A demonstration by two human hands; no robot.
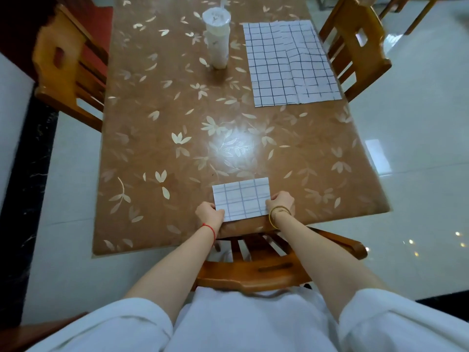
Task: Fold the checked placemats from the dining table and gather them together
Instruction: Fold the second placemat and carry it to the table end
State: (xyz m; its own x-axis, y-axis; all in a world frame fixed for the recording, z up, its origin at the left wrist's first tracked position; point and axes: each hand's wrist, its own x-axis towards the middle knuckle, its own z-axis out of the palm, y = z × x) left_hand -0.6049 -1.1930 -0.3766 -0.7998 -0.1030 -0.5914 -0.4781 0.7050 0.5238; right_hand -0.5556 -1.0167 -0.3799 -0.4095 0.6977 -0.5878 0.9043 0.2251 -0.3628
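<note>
White cloth with a dark grid, folded down to a small rectangle, lies at the near edge of the dining table (152, 153), straight in front of the person: this folded placemat (242, 199) is gripped at both short ends. The left hand (209, 214) pinches its left edge with curled fingers, and the right hand (281, 203) clasps its right edge the same way, probably to square the layers and keep the fold from springing open. Holding both ends at once suits either pressing the crease flat or lifting the bundle whole. A second checked placemat (289, 63) lies spread flat on the far right of the table, well apart from the folded one, in front of a wooden chair (355, 47); it looks creased but not yet folded, so roughly half the job seems left. A tall white container (217, 39) stands just to that mat's left, clear of it.
</note>
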